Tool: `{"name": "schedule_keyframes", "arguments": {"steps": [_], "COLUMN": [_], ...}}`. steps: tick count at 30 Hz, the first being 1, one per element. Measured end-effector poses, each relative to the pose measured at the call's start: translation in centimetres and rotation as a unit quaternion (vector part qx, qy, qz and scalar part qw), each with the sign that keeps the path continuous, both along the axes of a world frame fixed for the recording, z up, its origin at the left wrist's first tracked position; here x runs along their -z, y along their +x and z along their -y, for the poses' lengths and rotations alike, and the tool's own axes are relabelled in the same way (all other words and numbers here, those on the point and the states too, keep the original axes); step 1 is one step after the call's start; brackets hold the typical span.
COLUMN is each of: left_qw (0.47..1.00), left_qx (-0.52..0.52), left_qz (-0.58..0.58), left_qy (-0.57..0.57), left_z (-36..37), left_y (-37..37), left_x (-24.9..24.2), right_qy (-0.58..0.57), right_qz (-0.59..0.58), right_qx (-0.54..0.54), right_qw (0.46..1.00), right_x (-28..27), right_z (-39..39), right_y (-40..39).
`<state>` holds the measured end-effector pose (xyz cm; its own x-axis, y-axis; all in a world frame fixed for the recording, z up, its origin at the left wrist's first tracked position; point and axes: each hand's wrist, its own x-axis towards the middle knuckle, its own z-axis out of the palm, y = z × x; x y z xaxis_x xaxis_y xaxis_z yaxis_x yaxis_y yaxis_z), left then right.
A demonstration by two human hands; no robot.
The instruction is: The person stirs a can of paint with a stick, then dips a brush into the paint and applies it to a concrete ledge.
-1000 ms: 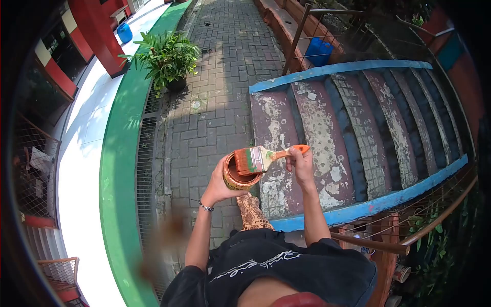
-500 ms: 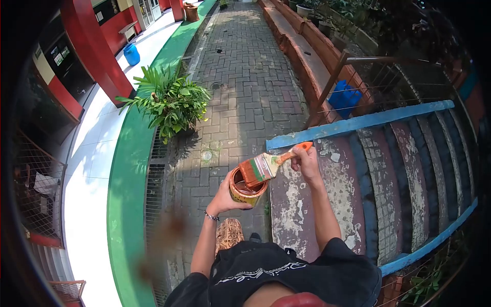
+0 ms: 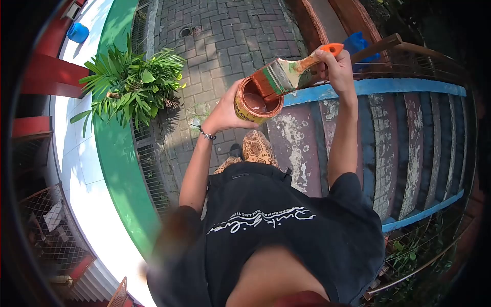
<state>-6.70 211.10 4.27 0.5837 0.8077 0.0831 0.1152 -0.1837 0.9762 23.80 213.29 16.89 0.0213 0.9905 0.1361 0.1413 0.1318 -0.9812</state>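
My left hand [image 3: 224,111] is wrapped around a yellow paint can [image 3: 247,113] with a red-brown smeared rim. Some reddish-brown paint [image 3: 254,102] shows inside it. In my right hand [image 3: 335,71] is a wide paintbrush [image 3: 286,75], gripped by its worn handle with the orange end. The brush slants down to the left, its paint-coated bristles [image 3: 266,82] at the inner edge of the can's mouth. Green marks run along the metal band and bristles.
Steps with peeling paint and blue edging [image 3: 378,87] lie to the right. A leafy plant [image 3: 138,82] stands left of the brick path [image 3: 225,30], by a drain grate [image 3: 148,174] and green strip [image 3: 118,189]. Farther off are a blue container [image 3: 78,33] and an orange-brown ledge [image 3: 312,20].
The view has tipped further down, so the can, brush and both hands appear higher in the frame. The brush still rests at the can's mouth, and both grips are kept.
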Motion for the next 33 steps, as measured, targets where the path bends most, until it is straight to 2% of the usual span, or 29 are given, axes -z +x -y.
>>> {"name": "schedule_keyframes", "arguments": {"steps": [2,7,10,11,13,16,18,23,25,28,29,31,33], "left_qw": [0.999,0.998,0.994,0.991,0.991,0.978,0.983,0.997,0.995,0.993,0.993,0.991,0.99], "left_qx": [-0.004,0.003,-0.02,-0.036,-0.043,-0.049,-0.042,0.006,0.036,0.08,0.1,0.12,0.124], "left_qz": [0.003,0.012,-0.018,-0.035,-0.029,-0.045,-0.027,0.013,0.034,0.026,0.049,-0.006,-0.005], "left_qy": [0.053,0.068,0.105,0.126,0.124,0.198,0.174,0.074,0.089,0.088,0.033,0.062,0.063], "left_z": [-6.1,-20.1,-29.2,-31.9,-37.6,-45.0,-49.8,-63.0,-69.2,-78.5,-81.4,-86.5,-91.6], "left_y": [0.7,3.2,4.9,5.3,6.2,7.2,7.9,9.3,10.0,10.9,11.2,11.7,12.5], "left_x": [0.1,2.1,2.2,2.1,1.6,1.3,1.5,2.3,3.5,4.5,4.2,2.8,2.3], "right_qy": [0.005,0.027,0.043,0.06,0.112,0.142,0.149,0.134,0.099,0.077,0.071,0.075,0.061], "right_qz": [-0.002,0.024,0.13,0.203,0.236,0.273,0.32,0.337,0.347,0.356,0.355,0.337,0.318], "right_qx": [0.034,0.054,0.047,0.04,0.024,-0.015,-0.059,-0.124,-0.183,-0.179,-0.179,-0.185,-0.165], "right_qw": [0.999,0.998,0.989,0.976,0.965,0.951,0.934,0.924,0.914,0.914,0.915,0.92,0.932], "right_x": [-0.5,1.6,2.5,1.5,1.2,1.1,1.0,-0.4,0.1,-0.6,-0.9,-1.1,-1.2], "right_z": [-4.5,-16.0,-24.2,-26.7,-31.7,-39.4,-44.6,-57.9,-63.4,-71.9,-74.7,-79.9,-84.5], "right_y": [0.4,2.4,2.6,1.8,0.4,-0.1,0.4,1.8,2.4,3.4,3.9,5.1,5.7]}}
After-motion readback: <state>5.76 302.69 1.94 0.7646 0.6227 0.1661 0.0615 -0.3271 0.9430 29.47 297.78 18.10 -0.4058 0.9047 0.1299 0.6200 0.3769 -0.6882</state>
